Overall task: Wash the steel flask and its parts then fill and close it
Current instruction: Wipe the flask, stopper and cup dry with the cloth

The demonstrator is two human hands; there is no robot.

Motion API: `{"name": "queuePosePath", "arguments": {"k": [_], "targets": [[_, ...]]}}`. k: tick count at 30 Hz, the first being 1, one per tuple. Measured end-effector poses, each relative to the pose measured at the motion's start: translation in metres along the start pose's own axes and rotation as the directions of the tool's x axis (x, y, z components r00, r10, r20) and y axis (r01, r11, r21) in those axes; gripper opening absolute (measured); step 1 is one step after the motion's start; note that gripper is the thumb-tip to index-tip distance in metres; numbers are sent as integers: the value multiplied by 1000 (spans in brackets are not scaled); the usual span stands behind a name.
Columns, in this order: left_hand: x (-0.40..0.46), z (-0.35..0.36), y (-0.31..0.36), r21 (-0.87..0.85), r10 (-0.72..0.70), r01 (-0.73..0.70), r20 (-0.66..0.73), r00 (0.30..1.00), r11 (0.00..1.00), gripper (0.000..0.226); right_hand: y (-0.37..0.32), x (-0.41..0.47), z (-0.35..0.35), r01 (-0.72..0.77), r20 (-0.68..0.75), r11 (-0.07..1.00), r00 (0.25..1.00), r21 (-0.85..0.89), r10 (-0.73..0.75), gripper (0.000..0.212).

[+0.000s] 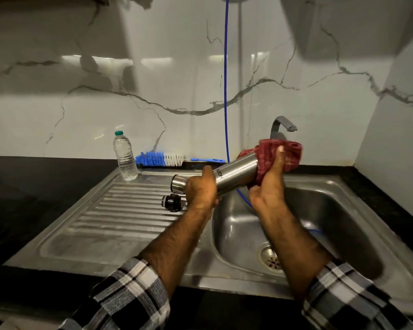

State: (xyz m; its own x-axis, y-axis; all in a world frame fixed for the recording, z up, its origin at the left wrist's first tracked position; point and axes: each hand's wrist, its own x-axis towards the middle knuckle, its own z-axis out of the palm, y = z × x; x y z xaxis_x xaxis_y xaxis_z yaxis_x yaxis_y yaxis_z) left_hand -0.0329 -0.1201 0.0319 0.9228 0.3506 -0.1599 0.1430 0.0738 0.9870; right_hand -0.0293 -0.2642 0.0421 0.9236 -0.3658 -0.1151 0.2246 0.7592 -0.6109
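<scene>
I hold the steel flask (pixel 236 173) tilted over the left edge of the sink basin (pixel 332 222). My left hand (pixel 200 191) grips its lower end. My right hand (pixel 270 184) presses a red checked cloth (pixel 286 153) around its raised far end, which is hidden by the cloth. A steel cap (pixel 178 184) lies on its side on the ribbed draining board (pixel 119 210), just left of my left hand. A black stopper (pixel 171 202) lies a little in front of it.
A clear plastic water bottle (pixel 125 158) with a green top stands at the back of the draining board. A blue and white bottle brush (pixel 162 159) lies behind it. A blue hose (pixel 226 67) hangs into the basin beside the tap (pixel 281 125). Black counter surrounds the sink.
</scene>
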Motion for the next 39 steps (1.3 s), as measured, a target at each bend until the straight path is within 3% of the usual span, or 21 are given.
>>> {"name": "queuePosePath", "arguments": {"k": [3,6,10,15,16,18,20,22,26,29,33,39], "targets": [[3,-7,8,-38,-4,4,8,1000,999,47,-10,2,1,71,98,995,993,-74,-63,87],[5,-16,6,-12,-39,39,19,999,999,45,-34,9,-2,90,89,996,992,-16,-88,59],[3,-22,6,47,-9,8,8,1000,999,40,-45,17,-1,129,16,949,991,-288,-130,48],[6,-30,23,145,123,-116,-37,992,983,41,-60,16,-2,206,-45,739,952,-641,-304,39],[5,-32,27,178,146,-137,-39,989,974,38,-63,16,-1,214,-13,661,947,-719,-321,45],[3,-32,34,215,175,-162,-43,984,963,33,-68,16,-1,150,-18,603,964,-784,-264,62],[4,-30,36,197,162,-147,-59,985,969,33,-67,15,-3,45,-66,783,992,-621,-109,58],[4,-28,35,155,108,-96,-70,992,983,36,-60,14,-6,12,-1,915,1000,-403,-13,54],[0,-20,29,113,73,-64,-77,994,991,57,-38,8,-12,74,42,985,997,-155,-69,60],[-5,-11,19,79,47,-44,-35,998,996,47,-28,7,-10,72,51,995,996,62,-75,61],[-11,1,-1,-28,-73,73,30,997,997,34,-17,6,-6,77,64,997,995,-2,-76,55],[-20,8,-3,25,-180,179,106,978,984,39,-7,10,-5,54,96,993,994,-108,-43,67]]}}
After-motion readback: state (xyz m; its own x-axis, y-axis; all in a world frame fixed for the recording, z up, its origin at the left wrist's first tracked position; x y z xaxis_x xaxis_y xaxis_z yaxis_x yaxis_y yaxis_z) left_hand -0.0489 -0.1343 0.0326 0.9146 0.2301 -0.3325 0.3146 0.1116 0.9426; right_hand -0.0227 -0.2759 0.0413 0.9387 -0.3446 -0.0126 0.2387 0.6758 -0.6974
